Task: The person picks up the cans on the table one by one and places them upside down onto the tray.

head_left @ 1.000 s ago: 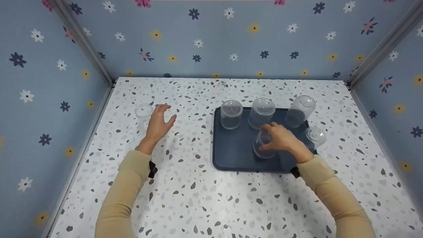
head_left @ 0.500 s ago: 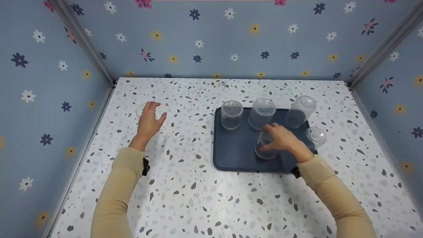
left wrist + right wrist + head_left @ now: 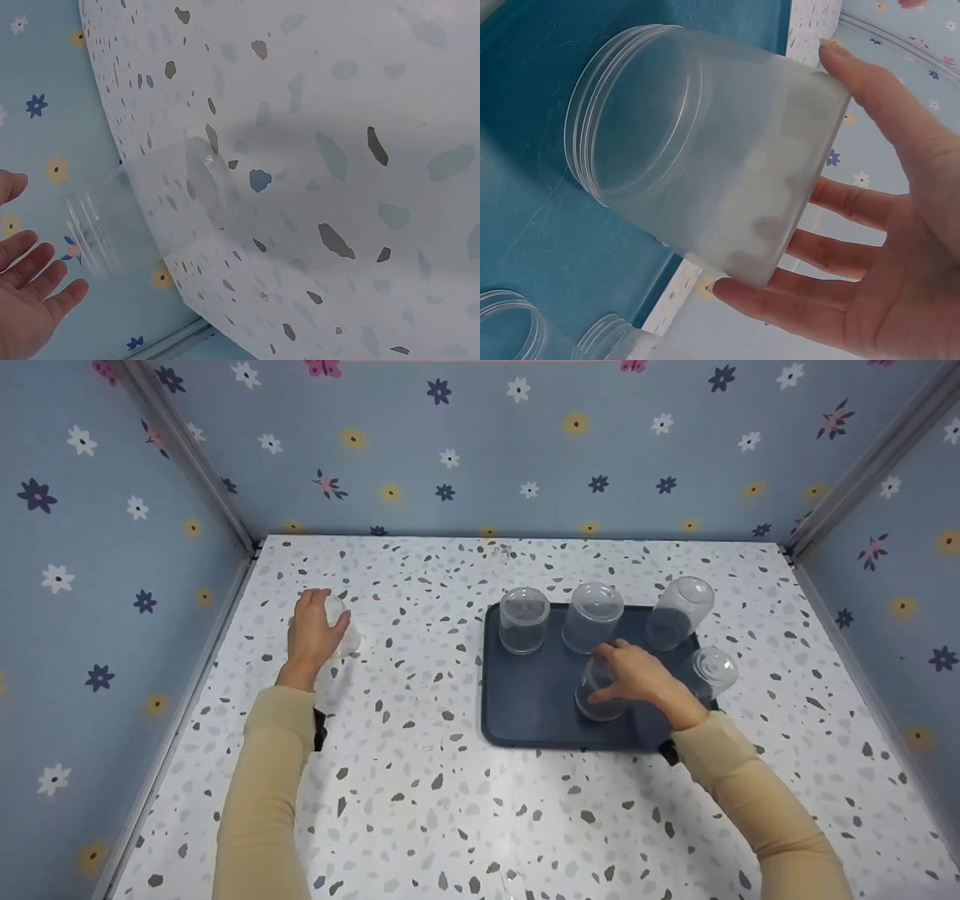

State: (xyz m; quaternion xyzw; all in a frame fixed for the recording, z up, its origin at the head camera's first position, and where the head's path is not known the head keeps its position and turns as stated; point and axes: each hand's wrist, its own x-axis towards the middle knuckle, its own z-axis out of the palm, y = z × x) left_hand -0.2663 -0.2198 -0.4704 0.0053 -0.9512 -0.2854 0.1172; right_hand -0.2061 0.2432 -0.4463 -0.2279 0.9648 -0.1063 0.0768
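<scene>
On the left of the table stands a clear plastic jar [image 3: 344, 639], its threaded mouth up. My left hand [image 3: 311, 631] is beside it, thumb and fingers spread around its upper part. In the left wrist view, the fingers of the left hand [image 3: 30, 289] are apart from the jar's [image 3: 157, 206] threaded rim. My right hand [image 3: 637, 679] grips another clear jar [image 3: 598, 696] on the dark blue tray [image 3: 525, 716]. That jar [image 3: 727, 142] is mouth down, with the right hand's [image 3: 885, 225] thumb and fingers around its base end.
Several more clear jars are on the tray: one at the back left [image 3: 524, 622], one at the back middle [image 3: 592, 619], one at the back right [image 3: 679, 615] and one at the right edge [image 3: 712, 671]. Flower-patterned panels [image 3: 480, 450] enclose the speckled table [image 3: 442, 810].
My left hand has moved left and slightly forward, from the right side of the left jar to around it. The right hand and its jar have stayed in place.
</scene>
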